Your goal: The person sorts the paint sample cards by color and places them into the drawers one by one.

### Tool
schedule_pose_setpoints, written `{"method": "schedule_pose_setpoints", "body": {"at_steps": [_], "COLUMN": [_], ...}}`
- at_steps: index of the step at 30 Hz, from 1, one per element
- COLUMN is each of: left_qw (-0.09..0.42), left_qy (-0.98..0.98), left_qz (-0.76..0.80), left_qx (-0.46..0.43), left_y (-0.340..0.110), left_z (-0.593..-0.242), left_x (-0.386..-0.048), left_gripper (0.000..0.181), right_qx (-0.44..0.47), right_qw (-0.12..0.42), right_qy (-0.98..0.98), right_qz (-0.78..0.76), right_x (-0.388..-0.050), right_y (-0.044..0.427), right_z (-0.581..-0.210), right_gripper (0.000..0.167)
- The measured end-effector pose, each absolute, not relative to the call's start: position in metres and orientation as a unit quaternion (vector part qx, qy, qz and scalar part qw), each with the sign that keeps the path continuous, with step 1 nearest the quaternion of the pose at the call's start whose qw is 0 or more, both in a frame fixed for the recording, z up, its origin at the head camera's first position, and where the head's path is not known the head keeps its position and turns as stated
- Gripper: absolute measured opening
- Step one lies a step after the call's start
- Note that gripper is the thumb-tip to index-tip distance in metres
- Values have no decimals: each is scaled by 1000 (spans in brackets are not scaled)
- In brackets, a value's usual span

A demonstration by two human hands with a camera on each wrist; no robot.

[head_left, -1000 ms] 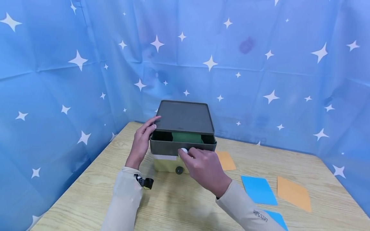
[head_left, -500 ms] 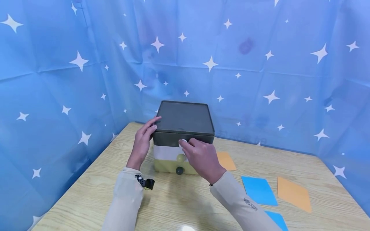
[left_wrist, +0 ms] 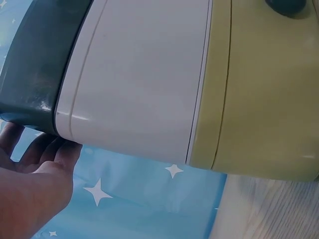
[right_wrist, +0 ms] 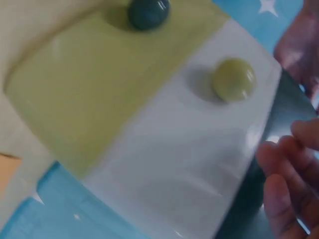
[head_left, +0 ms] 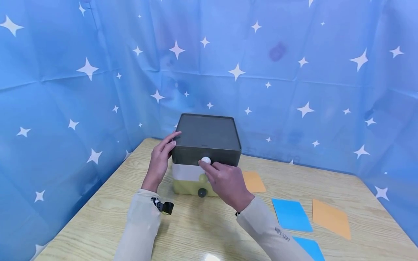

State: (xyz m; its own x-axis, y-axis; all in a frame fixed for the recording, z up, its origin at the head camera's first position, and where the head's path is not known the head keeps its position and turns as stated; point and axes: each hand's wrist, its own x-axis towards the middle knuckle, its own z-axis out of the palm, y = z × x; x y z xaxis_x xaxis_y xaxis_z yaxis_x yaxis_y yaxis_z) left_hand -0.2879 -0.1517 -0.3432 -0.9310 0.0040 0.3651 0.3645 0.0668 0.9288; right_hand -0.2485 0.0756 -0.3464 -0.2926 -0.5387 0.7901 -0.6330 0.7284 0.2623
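A three-tier drawer box [head_left: 192,154] stands on the wood-grained table [head_left: 107,221], near its far edge and toward its far left corner. Its walls are smooth with a soft gloss, like plastic, and the corners are rounded. The flat top panel [head_left: 209,130] is dark grey with a thin raised rim. Below it come a dark top drawer [head_left: 186,156], a white middle drawer [head_left: 186,172] and a yellow-green bottom drawer [head_left: 186,186], all flush, each with a ball-shaped knob: the white knob [head_left: 206,160] on top, then the yellow-green knob [right_wrist: 233,79], then the dark knob [head_left: 202,192].

The left hand [head_left: 159,159] rests against the box's left side, fingers extended and slightly apart, one reaching over the rim. The right hand [head_left: 228,183] has its fingers bent close together at the white knob; whether they pinch it or merely touch it, I cannot tell.

Thin, flat sheets lie toward the table's right edge: an orange sheet [head_left: 331,219] and a blue sheet [head_left: 291,214], with another blue one [head_left: 311,248] partly hidden by the right sleeve [head_left: 264,228]. A smaller orange piece [head_left: 254,182] lies just beside the box's right side. Creased blue cloth [head_left: 209,54] printed with white four-pointed stars hangs beyond the far edge.
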Motion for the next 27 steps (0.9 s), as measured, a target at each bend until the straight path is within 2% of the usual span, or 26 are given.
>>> {"method": "schedule_pose_setpoints", "body": {"at_steps": [8,11,20,27], "left_qw": [130,128,127,111], "left_qy": [-714,-715,-716,-725], "left_qz": [-676,-675,-674,-666], "left_qx": [-130,-129,-130,-133], "left_y": [-152,-152,-153,-156], "left_z": [-340,-341,-342,-340], "left_x": [-289,-288,-288,-288], "left_gripper": [40,40,40,40], "right_qx": [370,365,359,382], "right_qw": [414,404,399,418], "right_qy": [-831,-839,-844,-824], "right_qz": [26,16,16,24], "right_x": [-252,-255,-250,-232], "right_y": [76,75,73,75], "right_z": [-373,-380,-384,-382], "right_gripper": [38,35,32,29]}}
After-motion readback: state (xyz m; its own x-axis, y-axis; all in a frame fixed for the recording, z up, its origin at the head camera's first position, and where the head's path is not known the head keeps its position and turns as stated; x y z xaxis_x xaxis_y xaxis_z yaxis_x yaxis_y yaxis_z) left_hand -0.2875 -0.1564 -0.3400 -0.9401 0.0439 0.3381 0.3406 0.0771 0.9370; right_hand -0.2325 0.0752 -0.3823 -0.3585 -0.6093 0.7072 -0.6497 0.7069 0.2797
